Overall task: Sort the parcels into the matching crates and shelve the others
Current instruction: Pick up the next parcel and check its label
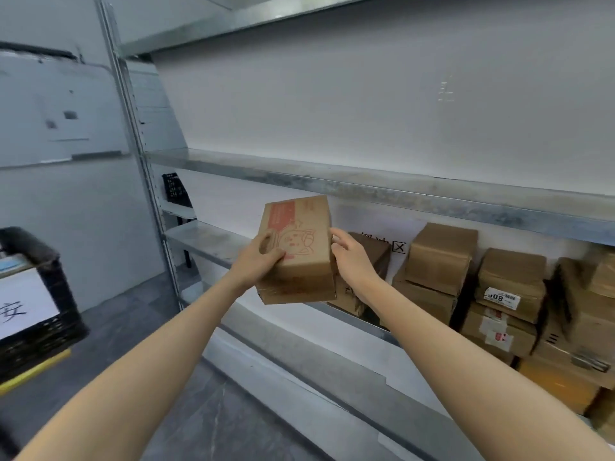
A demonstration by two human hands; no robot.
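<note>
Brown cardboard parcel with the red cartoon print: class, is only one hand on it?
No: the left hand grips the parcel on its left side, and the right hand touches its right edge.

both hands (256,261) hold a printed cardboard parcel (298,247) before the shelf (206,236).

Cardboard, grey metal, black plastic.

The box (296,247) is matt brown cardboard printed in red ink, with a band of glossy clear tape (296,289) creased across its lower part. The shelf (366,188) is dull grey sheet metal, mottled and scuffed along its front edge; the post (133,128) is the same metal, punched with holes. The parcels (439,257) are plain brown cardboard, some wrinkled under shiny tape, one bearing a white paper label (502,298). The crate (50,331) is black lattice plastic, faintly glossy, with a white paper sheet (23,301) on its side. The wall (332,111) is smooth matt white; the floor (199,410) is smooth, grey and stone-like, with pale veins.
</note>
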